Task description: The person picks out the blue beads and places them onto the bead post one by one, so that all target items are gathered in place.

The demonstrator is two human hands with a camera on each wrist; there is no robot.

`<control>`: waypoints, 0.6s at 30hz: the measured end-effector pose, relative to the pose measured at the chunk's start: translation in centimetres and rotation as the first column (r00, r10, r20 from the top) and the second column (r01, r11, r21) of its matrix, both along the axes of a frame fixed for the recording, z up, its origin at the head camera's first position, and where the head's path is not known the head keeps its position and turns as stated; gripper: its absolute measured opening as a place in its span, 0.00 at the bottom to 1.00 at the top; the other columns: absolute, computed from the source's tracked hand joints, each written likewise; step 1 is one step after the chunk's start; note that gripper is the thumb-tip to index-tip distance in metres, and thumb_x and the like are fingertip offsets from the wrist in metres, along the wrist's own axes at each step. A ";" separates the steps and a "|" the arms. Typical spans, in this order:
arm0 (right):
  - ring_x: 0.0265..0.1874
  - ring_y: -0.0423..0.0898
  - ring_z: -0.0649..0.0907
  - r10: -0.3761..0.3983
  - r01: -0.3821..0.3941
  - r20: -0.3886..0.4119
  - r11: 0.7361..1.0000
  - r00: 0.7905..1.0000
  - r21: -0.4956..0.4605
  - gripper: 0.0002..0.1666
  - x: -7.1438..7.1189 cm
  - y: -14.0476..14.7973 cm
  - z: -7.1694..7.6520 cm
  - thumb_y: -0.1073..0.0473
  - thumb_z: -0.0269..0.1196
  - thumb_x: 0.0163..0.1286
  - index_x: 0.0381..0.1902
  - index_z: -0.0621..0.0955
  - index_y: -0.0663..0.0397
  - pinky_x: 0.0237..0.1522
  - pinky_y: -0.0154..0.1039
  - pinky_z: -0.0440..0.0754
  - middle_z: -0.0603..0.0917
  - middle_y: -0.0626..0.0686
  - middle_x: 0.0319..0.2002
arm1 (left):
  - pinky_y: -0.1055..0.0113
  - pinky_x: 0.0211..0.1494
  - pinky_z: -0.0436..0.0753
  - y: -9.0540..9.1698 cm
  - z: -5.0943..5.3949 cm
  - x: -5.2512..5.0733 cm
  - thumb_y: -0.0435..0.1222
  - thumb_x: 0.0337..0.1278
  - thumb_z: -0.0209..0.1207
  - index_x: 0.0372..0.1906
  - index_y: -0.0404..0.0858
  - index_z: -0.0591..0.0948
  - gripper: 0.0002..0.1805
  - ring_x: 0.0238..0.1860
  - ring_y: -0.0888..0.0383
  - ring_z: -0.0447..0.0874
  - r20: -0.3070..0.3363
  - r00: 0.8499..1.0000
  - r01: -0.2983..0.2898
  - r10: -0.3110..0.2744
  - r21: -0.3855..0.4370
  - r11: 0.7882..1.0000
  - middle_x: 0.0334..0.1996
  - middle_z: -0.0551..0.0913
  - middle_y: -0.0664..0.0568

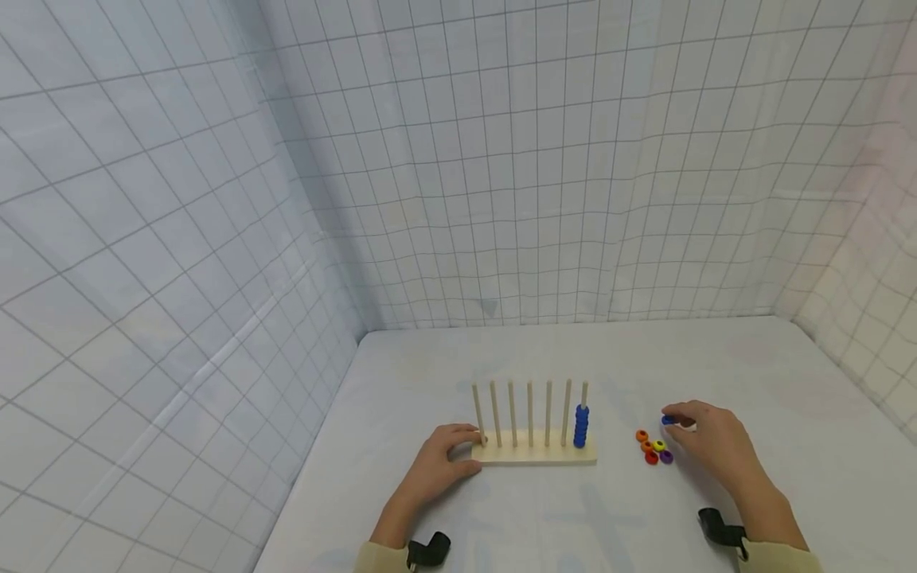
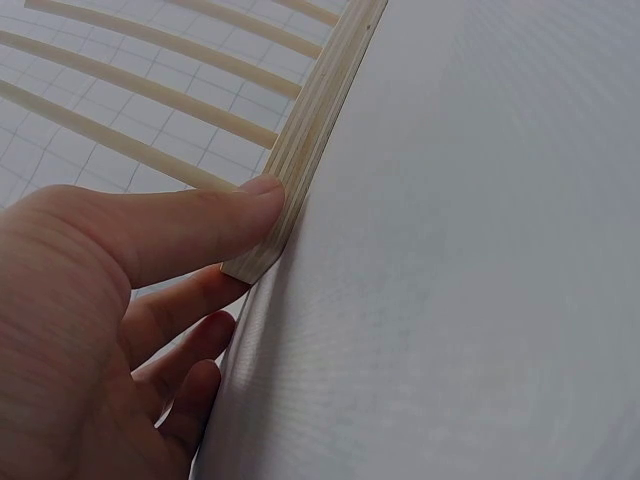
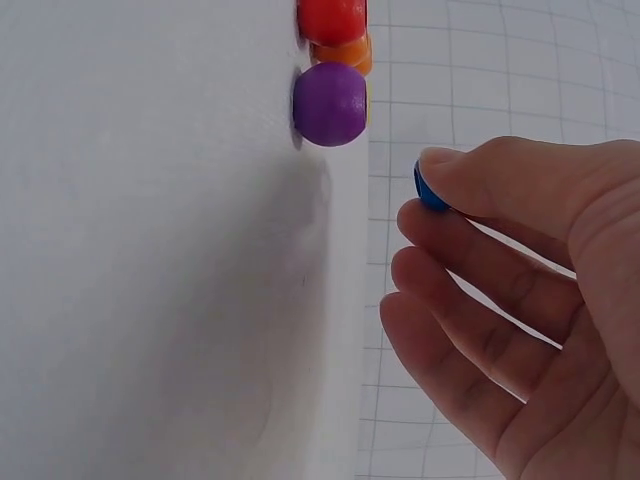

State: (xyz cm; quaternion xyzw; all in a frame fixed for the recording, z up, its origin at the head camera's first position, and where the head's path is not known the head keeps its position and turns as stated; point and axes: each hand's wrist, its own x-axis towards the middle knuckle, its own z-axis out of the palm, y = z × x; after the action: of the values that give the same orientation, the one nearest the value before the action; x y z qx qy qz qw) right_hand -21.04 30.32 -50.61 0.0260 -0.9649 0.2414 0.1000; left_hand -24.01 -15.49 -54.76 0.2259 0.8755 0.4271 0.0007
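Observation:
A pale wooden pegboard (image 1: 533,454) with a row of upright pegs stands on the table. Several blue beads (image 1: 581,426) are stacked on its rightmost peg; the other pegs carry none. My left hand (image 1: 442,459) grips the board's left end, thumb at the front edge and fingers around the side, as the left wrist view confirms at the wooden base (image 2: 305,140). My right hand (image 1: 712,443) pinches one blue bead (image 3: 428,190) between thumb and index finger, held above the table. Beside it lie loose beads, among them a purple bead (image 3: 330,104) and a red bead (image 3: 333,20).
Two orange beads (image 1: 641,436) and a yellow bead (image 1: 659,446) lie in the same small cluster, between the board and my right hand. The white table (image 1: 430,366) meets grid-patterned cloth walls (image 1: 501,199) at the back and sides.

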 end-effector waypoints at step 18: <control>0.39 0.56 0.83 -0.009 0.008 -0.040 1.000 0.999 -0.016 0.18 -0.4 -1.0 0.3 0.61 0.74 0.59 0.48 0.87 0.59 0.40 0.56 0.83 0.87 0.57 0.40 | 0.43 0.67 0.69 0.0 -0.1 -0.1 0.43 0.53 0.73 0.53 0.49 0.86 0.21 0.64 0.50 0.71 -0.011 1.000 0.012 -0.012 0.014 1.000 0.59 0.80 0.58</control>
State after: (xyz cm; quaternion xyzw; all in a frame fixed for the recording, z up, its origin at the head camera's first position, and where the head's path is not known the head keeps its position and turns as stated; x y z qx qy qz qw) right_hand -21.43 29.36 -50.35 0.0260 -0.9609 0.2480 0.1207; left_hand -24.14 -15.49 -54.87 0.2335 0.8711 0.4321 -0.0031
